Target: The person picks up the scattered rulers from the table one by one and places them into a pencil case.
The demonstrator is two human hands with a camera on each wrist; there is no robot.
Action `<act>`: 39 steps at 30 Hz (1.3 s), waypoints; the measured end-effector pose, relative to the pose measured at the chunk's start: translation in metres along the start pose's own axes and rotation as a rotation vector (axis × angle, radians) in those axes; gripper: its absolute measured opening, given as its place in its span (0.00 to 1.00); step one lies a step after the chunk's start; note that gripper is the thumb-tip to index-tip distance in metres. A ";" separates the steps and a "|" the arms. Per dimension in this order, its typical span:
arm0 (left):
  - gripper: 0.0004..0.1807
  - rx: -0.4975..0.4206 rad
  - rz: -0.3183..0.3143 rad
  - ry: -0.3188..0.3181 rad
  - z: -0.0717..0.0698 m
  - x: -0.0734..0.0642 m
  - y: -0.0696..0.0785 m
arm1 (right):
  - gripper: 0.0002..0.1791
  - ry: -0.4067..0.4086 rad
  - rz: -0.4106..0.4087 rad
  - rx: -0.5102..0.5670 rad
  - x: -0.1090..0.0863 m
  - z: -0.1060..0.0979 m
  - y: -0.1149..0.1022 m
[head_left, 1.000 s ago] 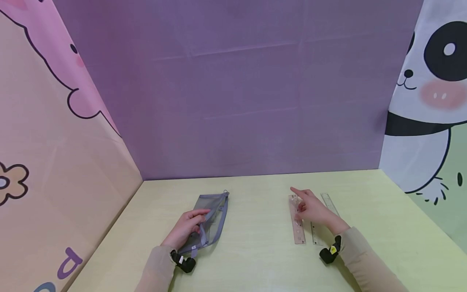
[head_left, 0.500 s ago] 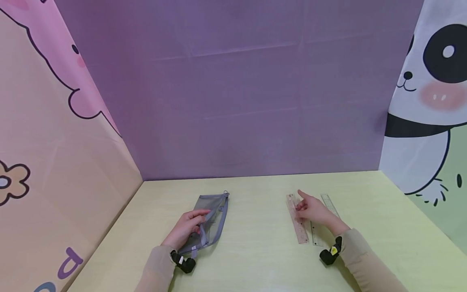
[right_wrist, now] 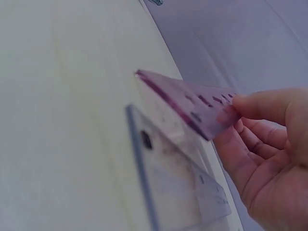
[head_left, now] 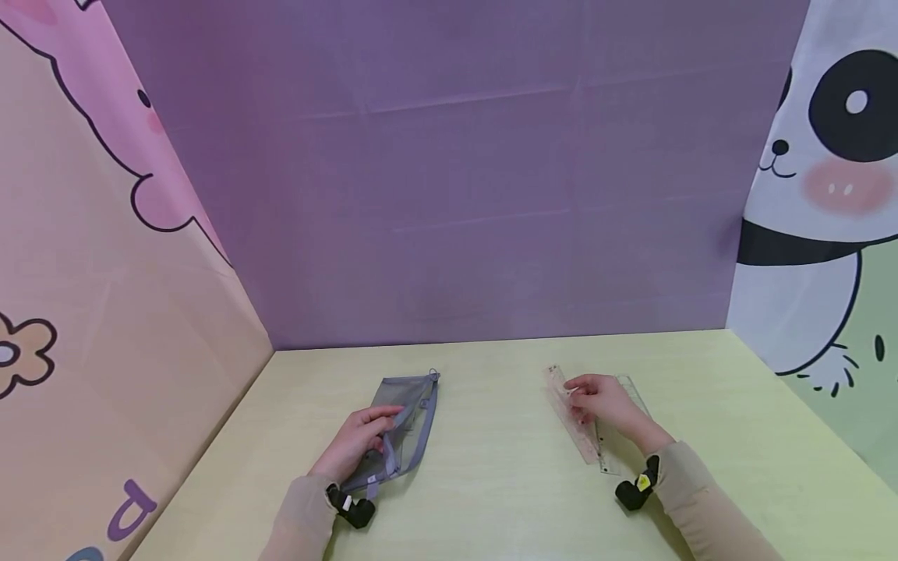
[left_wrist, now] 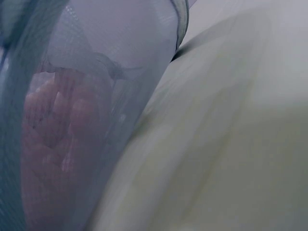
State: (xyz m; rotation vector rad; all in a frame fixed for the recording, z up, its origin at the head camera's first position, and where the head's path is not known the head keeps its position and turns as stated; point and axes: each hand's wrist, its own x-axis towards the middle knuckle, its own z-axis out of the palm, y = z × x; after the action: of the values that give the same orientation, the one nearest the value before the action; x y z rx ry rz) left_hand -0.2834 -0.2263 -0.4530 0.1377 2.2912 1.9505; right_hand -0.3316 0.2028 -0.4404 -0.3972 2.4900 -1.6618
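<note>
My left hand (head_left: 356, 438) grips a grey mesh zip pouch (head_left: 410, 383) at the left of the table. In the left wrist view, curled fingers (left_wrist: 57, 115) show blurred through the mesh. My right hand (head_left: 609, 403) pinches a pink see-through ruler (head_left: 585, 446) between thumb and fingers. In the right wrist view, this pink ruler (right_wrist: 192, 103) is tilted up off the table. A clear ruler (right_wrist: 168, 175) with a dark-rimmed hole lies below it. Beyond my right wrist, a clear marked strip (head_left: 634, 392) shows; whether it is a separate piece, I cannot tell.
The pale wooden table (head_left: 484, 483) extends between and in front of both hands. A purple cloth wall (head_left: 449, 195) rises at its back edge. Printed cartoon panels stand at the left (head_left: 140, 327) and right (head_left: 814, 296).
My right hand's raised index finger has come down, and the hand now pinches the pink ruler. That ruler has turned and tilted, its far end swinging left. The left hand and pouch stay put.
</note>
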 end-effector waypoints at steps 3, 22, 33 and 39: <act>0.22 -0.003 0.004 0.001 0.001 0.000 0.001 | 0.19 0.001 0.019 0.081 -0.001 -0.001 -0.002; 0.22 0.000 0.012 -0.001 0.003 0.001 0.001 | 0.21 0.007 0.088 0.302 0.000 -0.004 0.009; 0.22 -0.004 0.006 -0.007 0.002 -0.002 0.000 | 0.20 0.039 0.123 0.327 0.000 -0.005 0.011; 0.22 -0.004 0.008 -0.001 0.001 -0.001 0.001 | 0.19 0.058 0.126 0.360 0.002 -0.007 0.008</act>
State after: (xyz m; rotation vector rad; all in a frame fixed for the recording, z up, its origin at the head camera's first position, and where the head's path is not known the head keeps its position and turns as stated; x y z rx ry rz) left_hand -0.2824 -0.2255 -0.4525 0.1478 2.2896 1.9586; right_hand -0.3365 0.2117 -0.4447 -0.1503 2.1346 -2.0360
